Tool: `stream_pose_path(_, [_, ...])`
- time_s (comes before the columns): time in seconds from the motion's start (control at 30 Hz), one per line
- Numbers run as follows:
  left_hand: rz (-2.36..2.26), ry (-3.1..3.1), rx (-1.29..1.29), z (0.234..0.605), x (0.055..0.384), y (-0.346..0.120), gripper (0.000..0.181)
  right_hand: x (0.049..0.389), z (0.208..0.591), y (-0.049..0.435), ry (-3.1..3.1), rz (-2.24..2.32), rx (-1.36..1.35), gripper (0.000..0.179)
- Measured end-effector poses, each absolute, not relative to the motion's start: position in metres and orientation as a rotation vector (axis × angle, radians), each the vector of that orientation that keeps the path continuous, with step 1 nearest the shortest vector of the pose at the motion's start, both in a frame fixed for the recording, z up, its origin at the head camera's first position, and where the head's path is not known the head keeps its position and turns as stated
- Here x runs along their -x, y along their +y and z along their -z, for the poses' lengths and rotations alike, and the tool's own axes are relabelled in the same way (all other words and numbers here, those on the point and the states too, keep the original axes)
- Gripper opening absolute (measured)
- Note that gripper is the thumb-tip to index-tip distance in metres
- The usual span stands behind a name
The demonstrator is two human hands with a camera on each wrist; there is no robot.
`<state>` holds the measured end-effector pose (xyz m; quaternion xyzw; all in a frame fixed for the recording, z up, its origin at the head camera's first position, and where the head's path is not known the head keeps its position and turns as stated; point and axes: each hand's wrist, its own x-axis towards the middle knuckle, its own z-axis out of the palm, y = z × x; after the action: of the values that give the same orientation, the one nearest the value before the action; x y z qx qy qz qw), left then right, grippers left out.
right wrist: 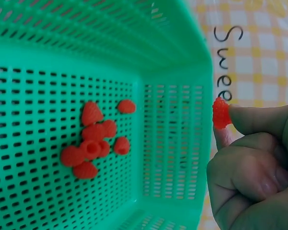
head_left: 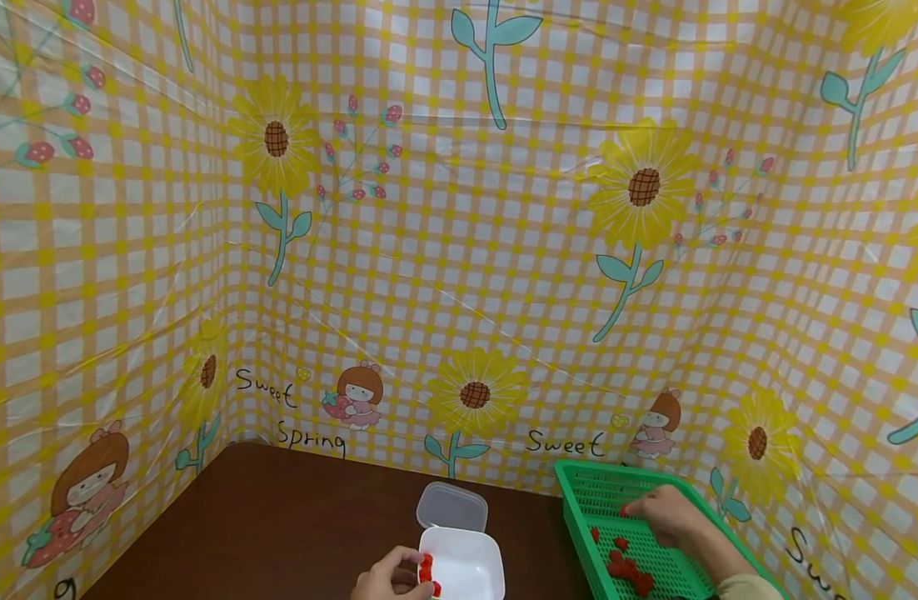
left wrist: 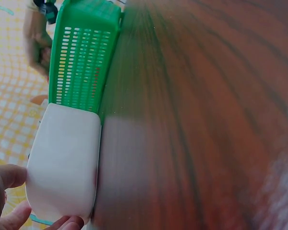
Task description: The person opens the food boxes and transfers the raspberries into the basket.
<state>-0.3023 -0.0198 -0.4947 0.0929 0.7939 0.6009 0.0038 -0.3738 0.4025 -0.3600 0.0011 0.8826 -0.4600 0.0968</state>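
Note:
My right hand [head_left: 667,515] pinches a red raspberry [right wrist: 221,113] between thumb and finger. It is over the far part of a green plastic basket [head_left: 575,510] at the right. Several more raspberries [right wrist: 91,114] lie on the slotted basket floor, most of them bunched together in the right wrist view. Low in the head view, my left hand [head_left: 387,577] grips the left side of a small white box [head_left: 474,560]. Inside that side of the box are red raspberries [head_left: 426,568], partly covered by the fingers. The left wrist view shows the box's smooth outer wall, with fingers around its near end.
A translucent lid [head_left: 451,505] lies on the dark brown wooden table [head_left: 316,517], just behind the white box. Checked cloth [head_left: 429,275] with sunflowers hangs along the back and both sides. The basket stands near the right cloth wall.

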Motion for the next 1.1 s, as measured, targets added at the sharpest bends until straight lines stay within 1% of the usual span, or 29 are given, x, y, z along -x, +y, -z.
stream_pose_path(0.1, [-1.886, 2.484, -0.295, 0.494, 0.302, -0.020, 0.036, 0.375, 0.364, 0.408, 2.658, 1.322, -0.046, 0.030])
stream_pose_path(0.17, [-1.886, 2.483, -0.295, 0.494, 0.301, -0.020, 0.036, 0.376, 0.367, 0.410, 2.679, 1.305, -0.092, 0.036])
stream_pose_path(0.23, [-1.881, 2.484, -0.291, 0.494, 0.301, -0.020, 0.036, 0.378, 0.370, 0.411, 2.682, 1.298, -0.152, 0.047])
stream_pose_path(0.3, [-1.876, 2.486, -0.283, 0.494, 0.301, -0.020, 0.036, 0.380, 0.373, 0.411, 2.687, 1.298, -0.202, 0.051])
stream_pose_path(0.53, [-1.868, 2.503, -0.275, 0.492, 0.301, -0.019, 0.033, 0.388, 0.385, 0.420, 2.699, 1.235, -0.303, 0.050])
stream_pose_path(0.7, [-1.866, 2.496, -0.268, 0.489, 0.299, -0.019, 0.034, 0.394, 0.394, 0.427, 2.676, 1.236, -0.323, 0.040])
stream_pose_path(0.87, [-1.869, 2.492, -0.276, 0.489, 0.298, -0.019, 0.035, 0.398, 0.402, 0.436, 2.656, 1.221, -0.363, 0.012])
stream_pose_path(0.9, [-1.869, 2.494, -0.280, 0.489, 0.298, -0.019, 0.035, 0.399, 0.404, 0.438, 2.656, 1.208, -0.379, 0.012])
stream_pose_path(0.93, [-1.870, 2.496, -0.281, 0.490, 0.299, -0.019, 0.035, 0.400, 0.405, 0.440, 2.655, 1.191, -0.380, 0.019])
stream_pose_path(0.97, [-1.873, 2.497, -0.282, 0.491, 0.299, -0.019, 0.034, 0.400, 0.406, 0.441, 2.647, 1.187, -0.380, 0.029])
stream_pose_path(1.0, [-1.876, 2.497, -0.284, 0.491, 0.299, -0.019, 0.034, 0.401, 0.407, 0.443, 2.642, 1.183, -0.384, 0.035])
stream_pose_path(1.03, [-1.878, 2.499, -0.289, 0.492, 0.299, -0.019, 0.034, 0.401, 0.409, 0.445, 2.645, 1.174, -0.382, 0.037])
stream_pose_path(1.07, [-1.881, 2.499, -0.291, 0.492, 0.299, -0.019, 0.033, 0.402, 0.411, 0.447, 2.645, 1.168, -0.385, 0.036])
stream_pose_path(1.1, [-1.883, 2.501, -0.293, 0.493, 0.300, -0.019, 0.033, 0.402, 0.413, 0.448, 2.656, 1.156, -0.387, 0.031])
